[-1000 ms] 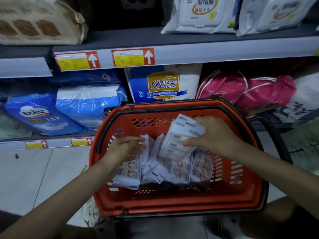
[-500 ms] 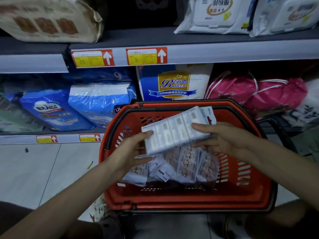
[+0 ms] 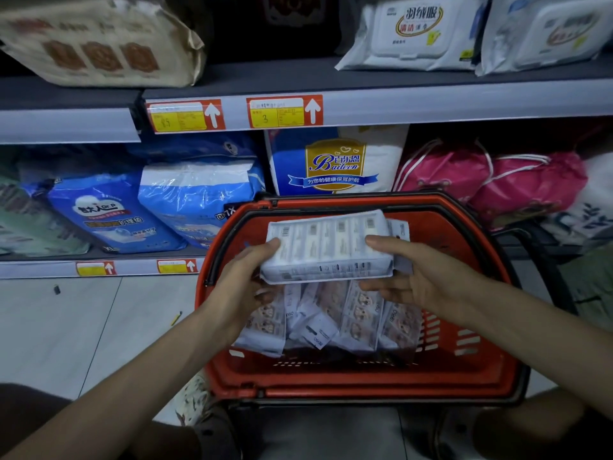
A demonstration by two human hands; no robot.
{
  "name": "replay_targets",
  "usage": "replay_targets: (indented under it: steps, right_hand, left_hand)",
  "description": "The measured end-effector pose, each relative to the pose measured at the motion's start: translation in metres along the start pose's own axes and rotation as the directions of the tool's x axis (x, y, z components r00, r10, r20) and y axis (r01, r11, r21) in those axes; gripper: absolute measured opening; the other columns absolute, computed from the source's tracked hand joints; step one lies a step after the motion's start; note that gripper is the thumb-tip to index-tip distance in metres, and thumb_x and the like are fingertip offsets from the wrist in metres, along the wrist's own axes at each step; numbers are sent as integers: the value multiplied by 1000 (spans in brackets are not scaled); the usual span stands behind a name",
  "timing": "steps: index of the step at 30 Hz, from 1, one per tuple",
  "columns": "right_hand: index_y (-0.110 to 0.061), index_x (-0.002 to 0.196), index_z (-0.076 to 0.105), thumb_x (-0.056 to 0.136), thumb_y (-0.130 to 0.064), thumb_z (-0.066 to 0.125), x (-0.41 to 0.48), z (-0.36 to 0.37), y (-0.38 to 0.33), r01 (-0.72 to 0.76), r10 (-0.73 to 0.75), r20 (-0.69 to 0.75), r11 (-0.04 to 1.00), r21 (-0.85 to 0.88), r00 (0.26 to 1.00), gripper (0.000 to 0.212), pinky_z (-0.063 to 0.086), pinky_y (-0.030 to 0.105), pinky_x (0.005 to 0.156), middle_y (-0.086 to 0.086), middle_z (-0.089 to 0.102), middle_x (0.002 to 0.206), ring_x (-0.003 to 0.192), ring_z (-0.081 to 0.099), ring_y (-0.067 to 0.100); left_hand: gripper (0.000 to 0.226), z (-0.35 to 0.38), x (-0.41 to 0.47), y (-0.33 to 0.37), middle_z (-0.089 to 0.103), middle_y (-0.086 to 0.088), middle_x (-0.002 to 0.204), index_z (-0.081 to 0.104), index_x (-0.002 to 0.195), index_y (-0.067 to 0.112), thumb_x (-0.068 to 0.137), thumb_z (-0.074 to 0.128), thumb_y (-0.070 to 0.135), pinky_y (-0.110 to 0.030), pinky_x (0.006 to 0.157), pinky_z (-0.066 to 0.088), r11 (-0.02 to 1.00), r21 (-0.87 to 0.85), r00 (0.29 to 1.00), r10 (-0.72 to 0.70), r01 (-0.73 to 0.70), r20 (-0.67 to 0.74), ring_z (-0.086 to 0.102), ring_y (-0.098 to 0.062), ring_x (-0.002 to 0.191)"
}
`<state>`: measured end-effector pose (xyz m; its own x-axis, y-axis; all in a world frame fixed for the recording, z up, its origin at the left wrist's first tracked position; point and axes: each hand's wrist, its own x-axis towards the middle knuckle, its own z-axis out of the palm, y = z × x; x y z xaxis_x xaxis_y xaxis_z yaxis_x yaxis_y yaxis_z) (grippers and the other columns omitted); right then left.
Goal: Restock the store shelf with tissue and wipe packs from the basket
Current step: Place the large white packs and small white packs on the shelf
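A white multi-pack of tissues (image 3: 326, 249) hangs level above the red basket (image 3: 365, 381). My left hand (image 3: 247, 277) grips its left end, thumb on top and fingers underneath. My right hand (image 3: 411, 277) grips the right end the same way. Several more small tissue packs (image 3: 331, 317) with cartoon prints lie loose in the basket below. The upper shelf (image 3: 365, 97) has a bare dark stretch between a beige pack and the white wipe packs (image 3: 411, 31).
The lower shelf holds blue diaper packs (image 3: 199, 197), a blue-and-white Baileen pack (image 3: 335, 161) and pink bags (image 3: 491, 180). A beige tissue pack (image 3: 99, 41) lies on the upper shelf at left. White floor tiles (image 3: 83, 327) lie to the left of the basket.
The multi-pack has come up out of the basket; both hands now hold it by its ends, level and higher than before. The view has shifted slightly.
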<state>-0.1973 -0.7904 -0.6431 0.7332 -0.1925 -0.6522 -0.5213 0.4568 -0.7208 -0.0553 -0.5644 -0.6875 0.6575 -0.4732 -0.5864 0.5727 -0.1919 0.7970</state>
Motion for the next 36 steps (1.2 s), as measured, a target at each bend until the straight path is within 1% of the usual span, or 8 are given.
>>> replay_targets:
  steps: [4, 9, 11, 14, 16, 20, 29, 36]
  right_hand:
    - [-16, 122, 71, 86, -14, 79, -6, 4, 2, 279, -284, -10, 948, -151, 959, 37, 61, 24, 65, 3, 79, 107, 94, 78, 24]
    - [-26, 108, 69, 79, -11, 87, -7, 4, 14, 538, -587, 60, 691, -482, 808, 37, 61, 23, 74, -15, 75, 105, 95, 74, 6]
    - [-26, 109, 69, 76, -7, 88, -7, 3, 17, 628, -681, 213, 446, -638, 700, 43, 60, 25, 82, -19, 72, 110, 103, 70, 2]
    - [-18, 129, 64, 60, -5, 94, -2, -5, 24, 561, -620, 570, -241, -792, 539, 76, 61, 35, 91, -4, 66, 137, 119, 67, 14]
    - [-11, 132, 60, 55, 4, 90, 1, -8, 28, 471, -575, 670, -479, -741, 470, 84, 62, 38, 86, 9, 63, 140, 116, 69, 25]
    - [-2, 123, 70, 99, 6, 34, 2, -6, 27, 409, -611, 739, -621, -669, 283, 44, 61, 43, 86, 18, 65, 137, 111, 71, 33]
    - [5, 117, 73, 109, -8, 12, -11, 2, -8, 290, -730, 664, -607, -740, 164, 62, 54, 51, 92, 20, 67, 133, 119, 65, 42]
    - [-4, 130, 69, 93, -7, 72, -33, 8, -37, 269, -789, 608, -569, -777, 89, 37, 44, 50, 99, 13, 62, 142, 133, 57, 37]
  left_hand:
    - [42, 3, -3, 5, 74, -10, 121, 73, 121, 26, 95, 63, 57, -47, 91, 61, 999, -44, 999, 1, -3, -32, 75, -28, 107]
    - [53, 6, -6, 11, 70, -16, 125, 71, 128, 15, 94, 65, 56, -51, 97, 59, 967, -245, 997, -58, 68, 48, 74, -38, 109]
    - [43, 8, -6, 15, 73, -16, 121, 74, 119, 12, 96, 66, 47, -48, 97, 59, 958, -284, 999, -35, 41, 26, 74, -33, 109]
    - [37, 11, -5, 17, 77, -12, 119, 75, 119, 12, 96, 69, 39, -44, 96, 60, 973, -229, 1000, -2, 0, -11, 74, -29, 112]
    - [39, 12, -3, 15, 74, -14, 125, 71, 128, 15, 92, 74, 29, -44, 93, 62, 978, -203, 999, 28, -36, -42, 73, -30, 114]
    - [52, 11, 1, 20, 76, -12, 122, 59, 142, 22, 93, 72, 10, -40, 80, 64, 944, -317, 995, 74, -90, -62, 74, -28, 111]
    - [49, 23, -14, 56, 74, -14, 119, 58, 135, 1, 89, 73, 11, -33, 91, 62, 875, -457, 984, 176, -162, -11, 73, -26, 112]
    - [40, 31, -38, 89, 71, -11, 113, 64, 124, 4, 87, 75, 15, -31, 83, 62, 825, -442, 922, 386, -352, -14, 66, -24, 108]
